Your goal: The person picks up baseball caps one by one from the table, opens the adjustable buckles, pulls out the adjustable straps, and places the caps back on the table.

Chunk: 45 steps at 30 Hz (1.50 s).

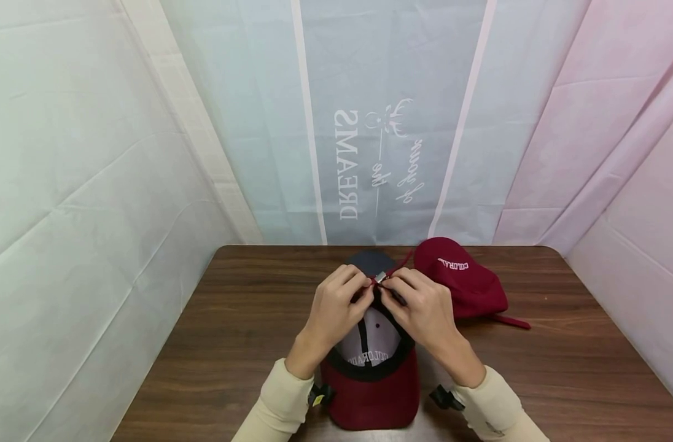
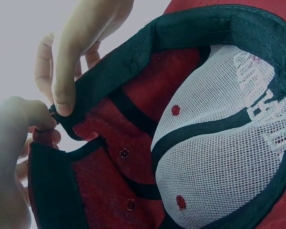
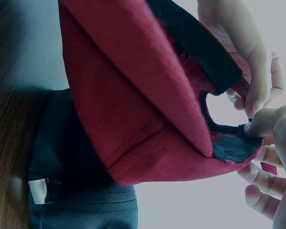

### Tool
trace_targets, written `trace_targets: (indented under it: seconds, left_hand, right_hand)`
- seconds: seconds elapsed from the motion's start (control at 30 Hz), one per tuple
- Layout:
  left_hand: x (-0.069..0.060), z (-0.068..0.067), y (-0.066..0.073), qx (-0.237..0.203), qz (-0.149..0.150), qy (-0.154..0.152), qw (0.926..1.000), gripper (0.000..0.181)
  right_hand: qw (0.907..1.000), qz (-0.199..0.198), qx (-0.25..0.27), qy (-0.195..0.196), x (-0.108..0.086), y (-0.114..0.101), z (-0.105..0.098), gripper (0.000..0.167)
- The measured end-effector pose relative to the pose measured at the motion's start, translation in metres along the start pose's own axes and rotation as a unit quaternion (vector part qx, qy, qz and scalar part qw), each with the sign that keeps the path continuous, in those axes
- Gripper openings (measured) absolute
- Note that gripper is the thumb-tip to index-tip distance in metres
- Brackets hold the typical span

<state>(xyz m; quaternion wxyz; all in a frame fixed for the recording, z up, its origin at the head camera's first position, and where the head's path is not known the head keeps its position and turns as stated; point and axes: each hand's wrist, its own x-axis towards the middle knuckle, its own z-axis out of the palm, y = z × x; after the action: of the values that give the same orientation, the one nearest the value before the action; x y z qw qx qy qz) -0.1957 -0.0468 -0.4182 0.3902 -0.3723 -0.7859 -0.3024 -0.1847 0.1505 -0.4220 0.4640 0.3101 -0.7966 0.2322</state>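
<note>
A dark red cap (image 1: pixel 369 393) is held with its opening facing up and its brim toward me. Its inside shows a black sweatband and a white mesh panel (image 2: pixel 219 157) behind the stitched lettering. At the back opening, a silver buckle (image 1: pixel 381 278) sits on a narrow red strap (image 3: pixel 269 168). My left hand (image 1: pixel 336 304) pinches the strap on one side of the buckle. Opposite it, my right hand (image 1: pixel 425 305) pinches the strap end beside the sweatband, thumb on top. Fingertips of both hands nearly meet, partly hiding the strap.
Another dark red cap (image 1: pixel 460 279) lies just right of my right hand, its strap trailing on the brown wooden table (image 1: pixel 226 344). Behind my hands is a dark cap (image 3: pixel 86 200) with a metal buckle. Cloth hangings (image 1: pixel 248 110) enclose the table's back and sides.
</note>
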Motion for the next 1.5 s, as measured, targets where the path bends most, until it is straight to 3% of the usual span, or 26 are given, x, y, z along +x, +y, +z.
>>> trace_targets:
  seconds: [0.7, 1.5]
  left_hand:
    - [-0.002, -0.007, -0.009, -0.016, -0.014, 0.032, 0.9993, 0.014]
    - [-0.005, -0.011, -0.013, -0.027, -0.020, 0.037, 0.9988, 0.017]
  right_hand:
    - [0.9999, 0.012, -0.008, -0.001, -0.001, 0.007, -0.002, 0.006]
    - [0.9990, 0.040, -0.020, 0.001, -0.004, 0.008, -0.002, 0.006]
